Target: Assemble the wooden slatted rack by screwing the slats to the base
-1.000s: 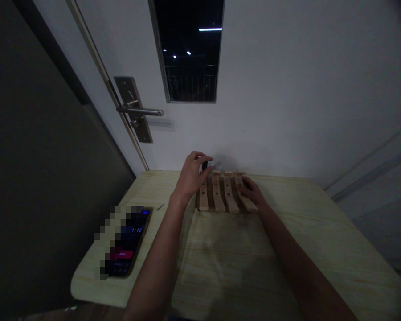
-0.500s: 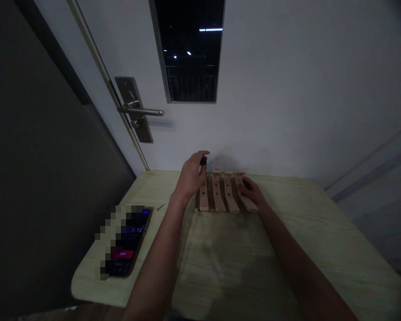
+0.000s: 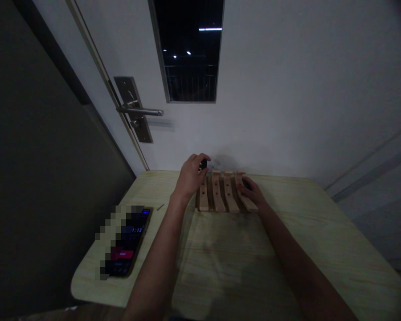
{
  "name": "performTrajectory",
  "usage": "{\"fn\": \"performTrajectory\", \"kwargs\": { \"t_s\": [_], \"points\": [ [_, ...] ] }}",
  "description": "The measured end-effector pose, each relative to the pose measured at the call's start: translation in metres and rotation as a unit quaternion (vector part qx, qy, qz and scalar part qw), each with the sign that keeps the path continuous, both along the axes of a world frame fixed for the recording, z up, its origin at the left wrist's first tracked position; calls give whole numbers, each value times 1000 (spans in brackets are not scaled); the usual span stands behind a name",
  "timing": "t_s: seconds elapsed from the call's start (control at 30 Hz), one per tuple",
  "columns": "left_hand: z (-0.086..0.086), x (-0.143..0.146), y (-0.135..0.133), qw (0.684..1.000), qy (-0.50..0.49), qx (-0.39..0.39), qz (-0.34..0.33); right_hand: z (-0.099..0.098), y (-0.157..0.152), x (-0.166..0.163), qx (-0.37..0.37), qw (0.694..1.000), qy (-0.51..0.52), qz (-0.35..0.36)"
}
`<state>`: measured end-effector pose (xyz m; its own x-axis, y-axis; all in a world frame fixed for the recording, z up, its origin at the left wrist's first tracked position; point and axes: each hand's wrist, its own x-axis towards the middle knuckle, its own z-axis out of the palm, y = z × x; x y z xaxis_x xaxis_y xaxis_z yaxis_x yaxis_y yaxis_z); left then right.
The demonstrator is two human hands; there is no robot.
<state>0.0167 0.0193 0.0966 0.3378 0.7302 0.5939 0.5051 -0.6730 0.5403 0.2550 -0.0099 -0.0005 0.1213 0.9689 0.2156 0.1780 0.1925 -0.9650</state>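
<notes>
A wooden piece (image 3: pixel 217 194) with several pale, slightly bent slats lies on the table, dark holes along the slats and a brown layer between them. At its far left end, my left hand (image 3: pixel 191 178) is closed in a pinch on a small black object (image 3: pixel 204 164) with pale marks, too small to make out further. My right hand (image 3: pixel 254 194) curls around the right side, its fingers on the rightmost slat (image 3: pixel 246 198). Part of that slat and the far left end are hidden by my hands.
A phone (image 3: pixel 133 243) with a lit screen lies on the left of the pale wooden table (image 3: pixel 207 263). A thin nail-like piece (image 3: pixel 160 207) lies near it. Behind the table stands a white door (image 3: pixel 270 98) with a metal handle (image 3: pixel 143 111) and a dark window (image 3: pixel 190 53).
My left fingers have shifted slightly, and the black object is turned so pale marks show on it. My right hand and the wooden piece have stayed in place.
</notes>
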Motion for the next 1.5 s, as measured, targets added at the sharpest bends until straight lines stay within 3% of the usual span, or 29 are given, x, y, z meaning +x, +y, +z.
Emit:
{"fn": "performTrajectory", "kwargs": {
  "t_s": [0.33,0.77,1.23,1.4,1.5],
  "points": [
    [1,2,-1,999,6,-33,-7,-3,2,1,10,1000,-20,-18],
    [5,-2,-3,999,14,-40,-17,0,0,-1,8,1000,-7,-14],
    [13,-2,-8,999,-25,-28,-25,-9,7,2,30,999,7,-31],
    [17,2,-19,997,-49,-38,-43,-2,11,4,4,999,16,-37],
    [23,1,-30,996,-62,-25,-51,13,4,6,30,995,-32,-88]
  ]
}}
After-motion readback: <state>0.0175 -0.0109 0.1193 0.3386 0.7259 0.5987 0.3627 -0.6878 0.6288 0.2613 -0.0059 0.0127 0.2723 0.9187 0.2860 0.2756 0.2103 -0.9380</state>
